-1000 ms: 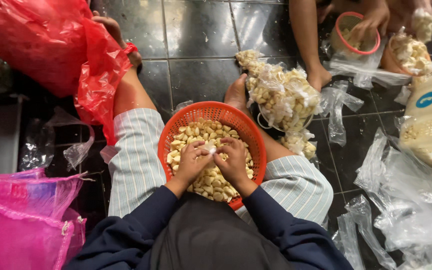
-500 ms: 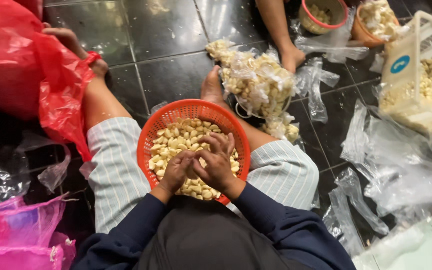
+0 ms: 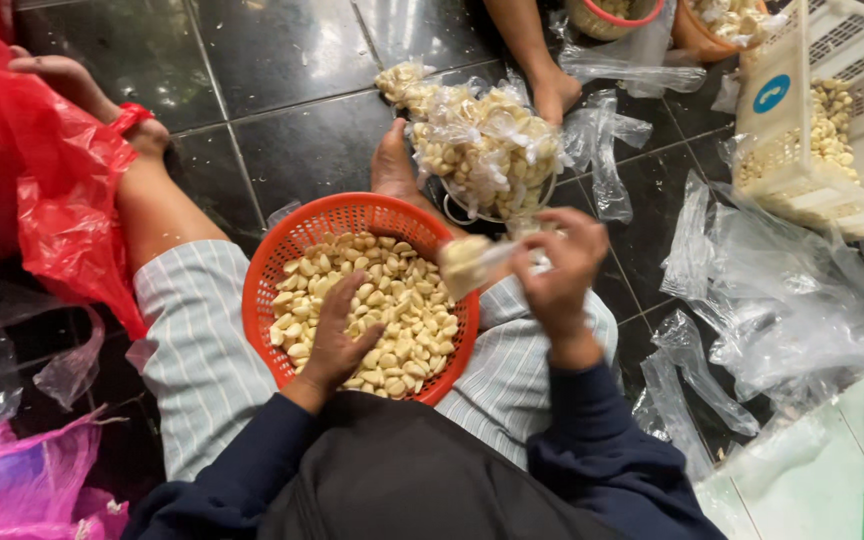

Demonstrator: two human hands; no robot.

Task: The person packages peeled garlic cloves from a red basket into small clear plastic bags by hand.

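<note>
A makeshift food-packing spot on a dark tiled floor (image 3: 282, 80): people sit barefoot among a basket (image 3: 282, 270) of peeled garlic, filled plastic bags (image 3: 482, 140) and a white crate (image 3: 842, 120).

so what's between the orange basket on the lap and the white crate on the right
In the head view, a pile of small clear bags of peeled garlic and loose empty plastic bags lie on the dark tiled floor between orange basket and white crate.

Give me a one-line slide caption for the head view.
Seated on a dark tiled floor, left hand in a red basket of peeled garlic cloves, right hand lifting a small filled clear bag.
</note>
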